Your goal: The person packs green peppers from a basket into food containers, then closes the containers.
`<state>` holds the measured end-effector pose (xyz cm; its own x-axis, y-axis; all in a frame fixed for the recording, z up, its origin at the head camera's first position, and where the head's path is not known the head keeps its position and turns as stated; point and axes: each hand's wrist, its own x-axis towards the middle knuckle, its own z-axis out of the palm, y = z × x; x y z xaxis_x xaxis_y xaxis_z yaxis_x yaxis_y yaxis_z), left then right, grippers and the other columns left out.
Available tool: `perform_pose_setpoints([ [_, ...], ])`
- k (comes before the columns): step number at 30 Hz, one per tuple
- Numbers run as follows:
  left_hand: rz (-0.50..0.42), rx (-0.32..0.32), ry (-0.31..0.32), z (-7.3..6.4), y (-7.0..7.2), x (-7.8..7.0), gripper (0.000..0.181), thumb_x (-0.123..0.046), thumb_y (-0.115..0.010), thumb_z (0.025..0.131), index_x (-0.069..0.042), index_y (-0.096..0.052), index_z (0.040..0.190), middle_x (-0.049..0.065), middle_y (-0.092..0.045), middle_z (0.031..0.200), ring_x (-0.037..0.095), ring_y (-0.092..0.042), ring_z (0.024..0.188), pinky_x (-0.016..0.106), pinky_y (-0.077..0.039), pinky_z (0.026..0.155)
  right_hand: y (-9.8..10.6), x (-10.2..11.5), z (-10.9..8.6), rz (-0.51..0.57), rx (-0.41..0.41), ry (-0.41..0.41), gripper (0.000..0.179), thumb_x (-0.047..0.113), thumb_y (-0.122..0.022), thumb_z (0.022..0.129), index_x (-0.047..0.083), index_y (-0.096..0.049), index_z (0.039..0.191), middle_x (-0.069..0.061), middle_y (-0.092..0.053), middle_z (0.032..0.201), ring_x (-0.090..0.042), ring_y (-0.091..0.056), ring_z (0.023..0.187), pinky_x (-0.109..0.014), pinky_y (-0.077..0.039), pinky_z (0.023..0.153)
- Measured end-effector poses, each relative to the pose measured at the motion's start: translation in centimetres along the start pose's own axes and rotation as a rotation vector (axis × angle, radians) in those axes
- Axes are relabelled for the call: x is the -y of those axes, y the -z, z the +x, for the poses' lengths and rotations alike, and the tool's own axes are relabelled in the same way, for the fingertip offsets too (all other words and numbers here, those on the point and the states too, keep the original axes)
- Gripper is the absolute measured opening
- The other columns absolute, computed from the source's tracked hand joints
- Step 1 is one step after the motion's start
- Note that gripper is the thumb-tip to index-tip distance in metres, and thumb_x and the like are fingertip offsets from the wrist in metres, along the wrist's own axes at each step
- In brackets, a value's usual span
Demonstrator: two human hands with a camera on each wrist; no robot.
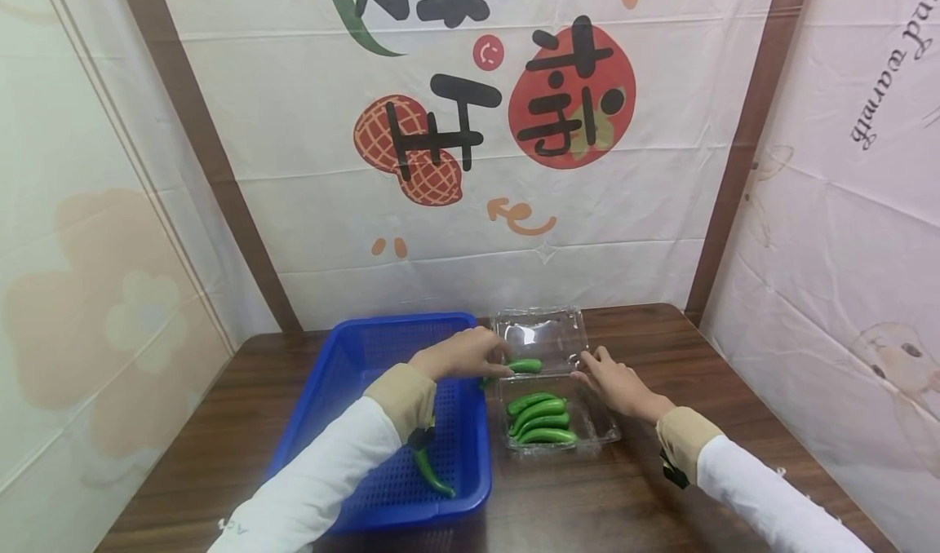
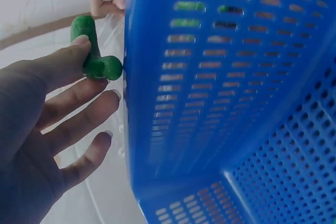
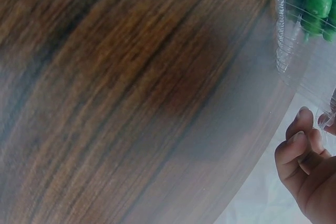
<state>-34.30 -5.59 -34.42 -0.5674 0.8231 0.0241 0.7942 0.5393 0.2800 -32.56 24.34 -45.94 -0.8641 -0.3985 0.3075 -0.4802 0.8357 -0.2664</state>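
Note:
In the head view my left hand [image 1: 466, 352] pinches a green chili pepper [image 1: 525, 365] above the seam between lid and base of a clear plastic clamshell box [image 1: 598, 431]. The left wrist view has the thumb on this pepper [image 2: 84, 30], its thick bent end beside the basket wall, the other fingers loosely spread. Several green chili peppers [image 1: 542, 418] lie side by side in the base. My right hand [image 1: 617, 383] grips the box's right edge near the hinge; in the right wrist view its curled fingers [image 3: 296, 145] meet the clear plastic.
A blue perforated basket [image 1: 481, 471] stands left of the box, under my left forearm. Another green chili pepper [image 1: 433, 473] lies inside it. Both stand on a dark wood-grain table [image 1: 565, 504], with printed white cloth [image 1: 316, 235] hanging behind and at the sides.

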Motion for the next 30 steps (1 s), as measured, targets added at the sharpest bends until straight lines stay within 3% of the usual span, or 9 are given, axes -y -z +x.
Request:
perform_pose_setpoints([
  [7,0.034,0.022,-0.004,1.2,-1.1,-1.2,0.02,-0.024,-0.069,0.094,-0.009,-0.072,0.106,-0.001,-0.071,0.084,0.006,-0.063,0.07,0.027,-0.052,0.073,0.0,0.0,-0.1,0.013,0.001,0.008,0.02,0.028,-0.052,0.104,0.009,-0.048,0.108,-0.008,-0.041,0.089,-0.015,-0.045,0.051,-0.032,-0.039,0.044],
  [13,0.05,0.045,-0.007,2.1,-2.4,-1.8,0.018,-0.022,-0.071,0.092,-0.01,-0.072,0.105,-0.003,-0.071,0.088,0.007,-0.063,0.078,0.025,-0.05,0.074,0.0,-0.1,0.0,0.018,0.022,-0.018,0.018,0.029,-0.052,0.104,0.011,-0.049,0.107,-0.008,-0.041,0.089,-0.015,-0.044,0.051,-0.031,-0.038,0.045],
  [18,0.053,0.084,0.03,2.5,-3.3,-2.1,0.018,-0.023,-0.073,0.091,-0.01,-0.072,0.103,-0.002,-0.073,0.092,0.008,-0.066,0.082,0.023,-0.051,0.075,0.1,-0.2,0.0,0.016,0.02,-0.018,0.017,0.028,-0.053,0.103,0.011,-0.049,0.107,-0.008,-0.042,0.089,-0.015,-0.045,0.051,-0.032,-0.038,0.045],
  [23,0.119,0.088,0.03,2.5,-3.9,-2.2,0.021,-0.03,-0.073,0.09,-0.013,-0.073,0.102,-0.005,-0.073,0.091,0.008,-0.066,0.083,0.024,-0.05,0.079,0.0,-0.3,0.0,0.013,0.001,-0.005,0.018,0.027,-0.054,0.103,0.011,-0.049,0.107,-0.008,-0.042,0.089,-0.015,-0.045,0.051,-0.032,-0.039,0.044],
  [26,0.16,0.078,0.032,2.6,-4.3,-2.2,0.023,-0.035,-0.073,0.089,-0.016,-0.073,0.102,-0.009,-0.072,0.09,0.007,-0.066,0.084,0.029,-0.049,0.084,-0.1,-0.4,0.1,0.01,-0.008,0.005,0.019,0.027,-0.054,0.103,0.01,-0.049,0.108,-0.008,-0.043,0.089,-0.015,-0.046,0.051,-0.032,-0.039,0.044],
  [30,0.156,0.074,0.065,2.8,-4.9,-2.2,0.024,-0.038,-0.072,0.09,-0.018,-0.073,0.102,-0.011,-0.072,0.09,0.007,-0.065,0.089,0.047,-0.041,0.098,-0.2,-0.5,0.1,0.008,-0.002,-0.001,0.019,0.028,-0.053,0.103,0.01,-0.048,0.108,-0.008,-0.042,0.089,-0.014,-0.045,0.051,-0.031,-0.039,0.044],
])
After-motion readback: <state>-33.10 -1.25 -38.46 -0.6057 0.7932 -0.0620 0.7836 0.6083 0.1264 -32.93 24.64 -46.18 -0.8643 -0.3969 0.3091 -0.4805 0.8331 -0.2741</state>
